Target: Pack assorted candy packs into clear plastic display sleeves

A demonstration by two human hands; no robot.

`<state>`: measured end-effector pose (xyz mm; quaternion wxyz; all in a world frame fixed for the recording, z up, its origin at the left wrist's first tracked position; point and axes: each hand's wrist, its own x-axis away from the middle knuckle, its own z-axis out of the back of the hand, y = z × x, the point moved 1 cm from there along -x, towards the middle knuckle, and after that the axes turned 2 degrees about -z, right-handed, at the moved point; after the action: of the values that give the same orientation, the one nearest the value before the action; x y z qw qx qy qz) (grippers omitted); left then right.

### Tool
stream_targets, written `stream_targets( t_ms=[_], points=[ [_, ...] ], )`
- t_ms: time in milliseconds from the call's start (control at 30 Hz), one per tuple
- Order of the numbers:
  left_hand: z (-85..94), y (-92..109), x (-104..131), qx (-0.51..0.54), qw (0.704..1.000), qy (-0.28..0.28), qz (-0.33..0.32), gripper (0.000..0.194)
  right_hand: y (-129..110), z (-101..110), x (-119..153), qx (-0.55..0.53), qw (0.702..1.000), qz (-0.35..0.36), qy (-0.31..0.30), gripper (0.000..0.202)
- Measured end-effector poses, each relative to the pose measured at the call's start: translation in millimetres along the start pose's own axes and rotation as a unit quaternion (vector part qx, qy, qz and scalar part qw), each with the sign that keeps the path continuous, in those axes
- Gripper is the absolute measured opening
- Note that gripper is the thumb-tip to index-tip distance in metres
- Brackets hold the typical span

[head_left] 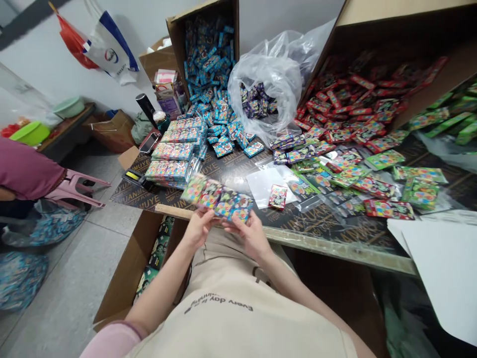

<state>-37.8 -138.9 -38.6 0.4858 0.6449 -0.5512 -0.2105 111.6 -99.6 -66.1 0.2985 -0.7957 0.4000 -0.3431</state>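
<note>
A row of small printed packets [218, 199], in green, red, purple and blue, spans the space between my hands above the table's front edge. My left hand [200, 226] pinches its lower side near the middle. At the blue end, my right hand [249, 231] grips with the thumb on top. Whether a clear bag encloses the row I cannot tell. Stacks of similar packed rows [173, 149] stand on the table to the left. A single red-and-white packet [278, 196] lies by a white sheet [263, 184] to the right.
Boxes of blue packets [208, 59] and red packets [346, 109] tip toward the table [298, 219]. Between them sits a plastic bag [268, 74] of purple packets. White sheets [439, 268] lie at right; an open carton [126, 268] stands below left. Another person [26, 169] is at far left.
</note>
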Motion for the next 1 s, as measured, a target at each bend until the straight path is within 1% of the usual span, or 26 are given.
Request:
stream_targets(
  t_ms=[67,100,133,200,233,267,300,333,367,433,533,600,667,767,833,900,933,1000],
  points=[
    [-0.2,-1.9,-3.9,-0.041,0.997,0.065,-0.020,0.042,7.7,-4.0,-1.3,0.039,0.998,-0.013,-0.038,0.064],
    [3.6,3.1,-9.4,-0.050,0.993,0.097,-0.038,0.043,9.8,-2.3,-1.5,0.061,0.997,-0.009,-0.046,0.066],
    [10.1,12.3,-17.1,-0.051,0.989,0.127,-0.059,0.044,10.5,1.3,-1.3,0.083,0.996,0.002,-0.043,0.067],
    [30.3,41.2,-37.6,-0.043,0.973,0.196,-0.111,0.043,8.1,12.4,0.0,0.126,0.991,0.032,-0.023,0.063],
    [42.6,58.4,-49.2,-0.047,0.960,0.239,-0.135,0.038,5.4,18.6,1.1,0.150,0.987,0.050,-0.010,0.059],
    [55.1,75.4,-61.2,-0.057,0.947,0.283,-0.144,0.031,1.8,24.9,2.4,0.176,0.982,0.069,0.001,0.053],
    [66.4,90.8,-73.2,-0.079,0.935,0.316,-0.140,0.025,-2.5,30.9,3.7,0.206,0.974,0.091,0.012,0.047],
    [75.8,103.5,-84.8,-0.104,0.926,0.341,-0.124,0.022,-7.4,36.9,4.5,0.241,0.963,0.116,0.022,0.041],
    [82.8,113.0,-95.5,-0.111,0.925,0.346,-0.115,0.019,-12.9,43.1,4.7,0.281,0.948,0.144,0.035,0.036],
    [90.0,122.3,-111.6,-0.120,0.928,0.340,-0.093,0.015,-26.2,57.5,2.4,0.364,0.904,0.213,0.069,0.028],
    [91.9,118.9,-120.0,-0.131,0.936,0.320,-0.060,0.022,-49.7,85.9,-8.3,0.473,0.817,0.304,0.124,0.024],
    [93.1,112.2,-118.2,-0.137,0.941,0.306,-0.046,0.028,-65.5,107.0,-19.5,0.535,0.769,0.317,0.148,0.026],
    [94.8,105.6,-115.0,-0.154,0.941,0.298,-0.046,0.027,-79.9,126.0,-33.0,0.598,0.730,0.282,0.173,0.032],
    [95.7,98.4,-112.0,-0.199,0.930,0.298,-0.078,0.026,-99.2,144.7,-54.7,0.682,0.678,0.185,0.204,0.040],
    [93.7,94.8,-110.8,-0.220,0.916,0.314,-0.120,0.033,-111.7,150.8,-68.1,0.719,0.645,0.132,0.225,0.042],
    [88.6,89.9,-109.3,-0.222,0.907,0.322,-0.156,0.038,-124.2,153.9,-79.8,0.745,0.613,0.091,0.248,0.045],
    [84.8,86.0,-108.1,-0.219,0.907,0.317,-0.166,0.038,-130.1,154.8,-85.1,0.755,0.599,0.072,0.258,0.048],
    [74.8,74.2,-104.4,-0.216,0.918,0.286,-0.169,0.033,-140.5,155.6,-94.5,0.770,0.579,0.033,0.267,0.059]
  ],
)
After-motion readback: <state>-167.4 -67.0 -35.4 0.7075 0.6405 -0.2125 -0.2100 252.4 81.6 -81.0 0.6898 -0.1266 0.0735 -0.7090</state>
